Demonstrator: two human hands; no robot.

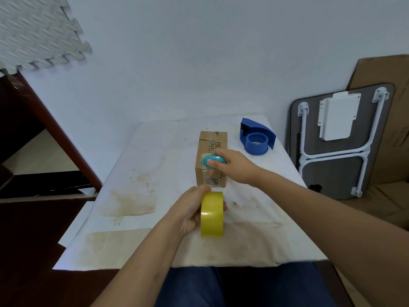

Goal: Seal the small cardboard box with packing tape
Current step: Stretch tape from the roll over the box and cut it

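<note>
A: Small cardboard box (pixel 211 156), where is it?

B: It sits on the table (pixel 155 173), toward the far middle, its long side running away from the viewer. Clear tape lies along its top and down the near end face. Black print on the top is partly hidden.

A: And the hands?

B: The right hand (pixel 234 167) reaches in from the right and rests on the near top edge of the box. Its fingers are curled around a small teal oval tool (pixel 213 161), pressed against the box top. What kind of tool it is cannot be told.

A: The left?

B: The left hand (pixel 190 209) is closed around a yellow tape roll (pixel 212 214), held upright on edge just in front of the box, thumb at the top of the roll, fingers wrapped behind it.

A: Anything else nearby?

B: A blue tape dispenser (pixel 256 137) stands on the table to the right of the box, apart from it. The table cover is white with brownish stains. A folded lap desk (pixel 338 140) leans against the wall on the right.
</note>
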